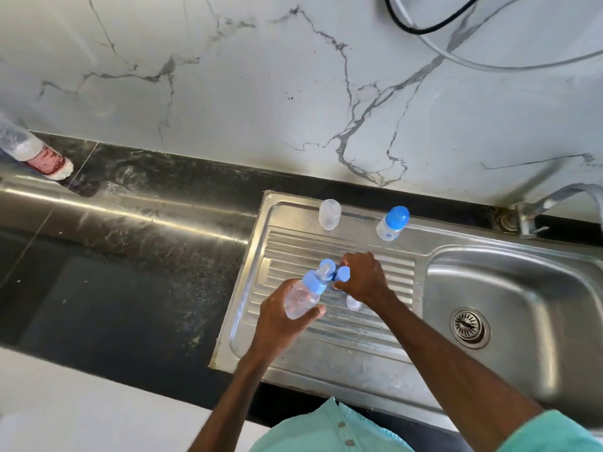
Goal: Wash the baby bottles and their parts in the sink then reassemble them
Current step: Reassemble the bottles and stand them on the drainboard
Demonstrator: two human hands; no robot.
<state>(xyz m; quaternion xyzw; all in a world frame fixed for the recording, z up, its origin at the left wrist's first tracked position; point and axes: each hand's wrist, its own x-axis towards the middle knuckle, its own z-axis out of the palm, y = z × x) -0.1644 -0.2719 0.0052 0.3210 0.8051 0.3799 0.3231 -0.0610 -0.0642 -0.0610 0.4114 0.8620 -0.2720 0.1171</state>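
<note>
A person is standing at a steel sink unit set into a dark bench (140,288), seen from above. The left hand (280,324) is holding a clear baby bottle (301,300) over the ribbed drainboard (326,340), its grip curling around the bottle's body with the thumb lying across the base. The bottle is tilting away from the person and is wearing a blue collar with a clear teat. Just beside the teat, the right hand (365,278) is pinching a small blue part (343,274) between thumb and fingers. A second blue part (327,265) is sitting right next to it, behind the teat. A small clear piece (354,303) is lying on the drainboard under the right wrist. At the drainboard's rear edge, a clear cup-shaped piece (330,214) and a blue-capped bottle (392,224) are standing well apart. The sink basin (522,288) is lying to the right, under a tap (554,199). A plastic water bottle (32,151) is standing far left.
</note>
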